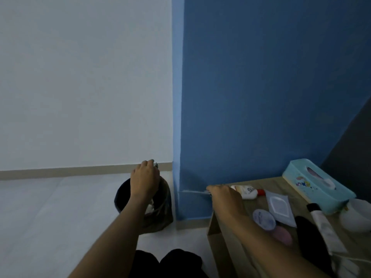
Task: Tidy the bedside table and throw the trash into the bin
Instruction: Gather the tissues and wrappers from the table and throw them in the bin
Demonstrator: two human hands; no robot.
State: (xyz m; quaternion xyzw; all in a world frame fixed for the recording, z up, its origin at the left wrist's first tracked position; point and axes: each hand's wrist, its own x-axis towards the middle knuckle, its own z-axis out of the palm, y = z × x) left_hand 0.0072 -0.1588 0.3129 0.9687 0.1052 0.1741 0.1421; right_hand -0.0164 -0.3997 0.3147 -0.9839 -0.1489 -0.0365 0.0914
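The left hand (145,177) is up over the round black bin (158,213), which stands on the pale floor (50,217) by the corner of the blue wall (261,97). Its fingers are curled shut around a small shiny thing (156,165) that pokes out at the top. It is too small to tell what it is. Some white scrunched-up trash (150,207) lies inside the bin.

The right hand (222,194) is at the far left corner of the light wooden bedside table (226,247). Its fingers pinch a thin flat silvery wrapper (192,191) that sticks out to the left, past the table edge.

Just right of that hand lies a white tube with a red cap (248,192). Near it are a grey flat packet (279,205), a round pale blue lid (264,216) and a pink oval thing (282,234). At the far right sits a light blue tissue box (315,184). Beside it is a white bowl (357,214). A long pale tube with a black cap (323,225) and a black thing (311,237) lie closer to the near side.

Dark trousers (170,263) show at the bottom.
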